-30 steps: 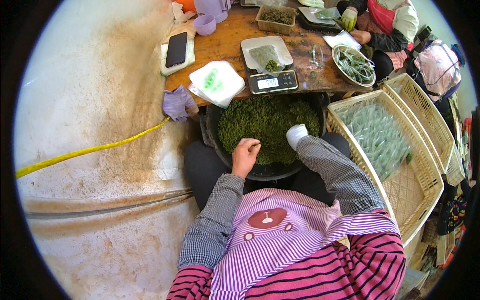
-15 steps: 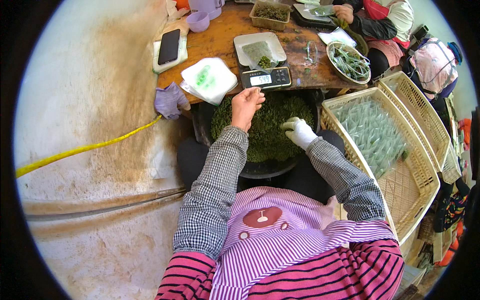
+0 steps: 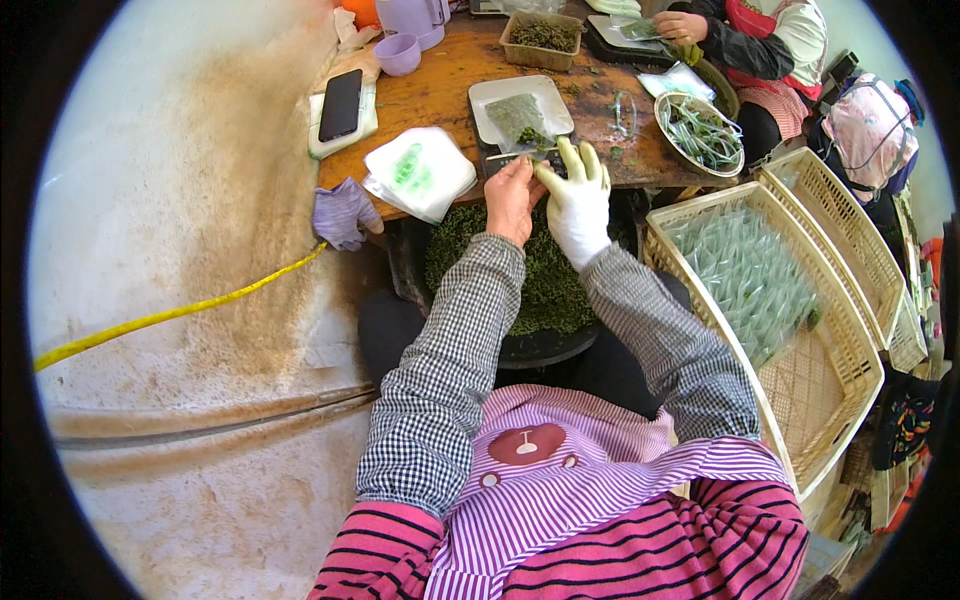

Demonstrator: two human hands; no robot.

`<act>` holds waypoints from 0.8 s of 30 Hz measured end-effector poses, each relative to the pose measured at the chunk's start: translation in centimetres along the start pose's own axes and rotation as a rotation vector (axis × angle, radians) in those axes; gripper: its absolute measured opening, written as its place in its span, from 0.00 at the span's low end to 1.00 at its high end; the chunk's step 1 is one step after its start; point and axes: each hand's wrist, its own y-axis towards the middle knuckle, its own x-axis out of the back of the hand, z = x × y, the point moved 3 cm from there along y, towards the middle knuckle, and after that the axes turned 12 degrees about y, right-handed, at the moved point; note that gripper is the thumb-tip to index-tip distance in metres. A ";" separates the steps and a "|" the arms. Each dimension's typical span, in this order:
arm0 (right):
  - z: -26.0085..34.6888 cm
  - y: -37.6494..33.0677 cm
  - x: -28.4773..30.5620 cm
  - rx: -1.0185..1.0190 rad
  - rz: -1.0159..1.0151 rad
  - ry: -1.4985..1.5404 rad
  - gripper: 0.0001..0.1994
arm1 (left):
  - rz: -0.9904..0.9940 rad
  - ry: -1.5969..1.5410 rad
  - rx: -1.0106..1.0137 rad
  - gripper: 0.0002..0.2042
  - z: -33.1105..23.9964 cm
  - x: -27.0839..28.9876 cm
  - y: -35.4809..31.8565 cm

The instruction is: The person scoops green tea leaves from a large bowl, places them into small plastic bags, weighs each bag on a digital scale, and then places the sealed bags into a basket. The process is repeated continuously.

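My bare left hand (image 3: 510,200) is at the front edge of a small digital scale, thumb and fingers pinched together. What they hold is hard to make out; a thin pale strip (image 3: 520,154) shows at the fingertips. Beside it, almost touching, my white-gloved right hand (image 3: 580,205) has its fingers stretched up and a little apart. Just beyond the fingertips, a clear bag of green leaves (image 3: 516,115) lies on the scale's white pan (image 3: 552,92), loose greens (image 3: 534,138) at its near end. My hands mostly cover the display. Below them sits a dark tub of green leaves (image 3: 550,300).
Left on the wooden table (image 3: 440,90) are flat plastic bags (image 3: 420,170), a phone (image 3: 340,105) and a purple glove (image 3: 345,212). A basket of ties (image 3: 700,132) lies right. Filled bags (image 3: 740,270) fill part of a crate (image 3: 850,400). Another person's hand (image 3: 680,27) works at far right.
My right hand has risen from the leaves in the tub to the scale, beside my left. My left hand has shifted slightly right and forward. The scale display is now covered.
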 end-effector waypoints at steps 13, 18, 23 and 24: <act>-0.3 -8.8 1.4 -0.198 0.192 0.207 0.21 | 0.043 0.609 -0.018 0.19 6.1 5.4 -5.9; -0.4 -4.7 1.9 -0.160 0.009 0.220 0.19 | 0.123 0.400 0.150 0.21 1.9 4.5 -5.5; 0.3 0.7 1.2 -0.037 -0.070 0.110 0.17 | 0.139 0.129 0.155 0.22 0.3 2.5 -1.8; 0.4 1.7 0.7 -0.018 -0.064 0.078 0.17 | 0.147 0.074 0.143 0.22 0.0 2.0 -0.9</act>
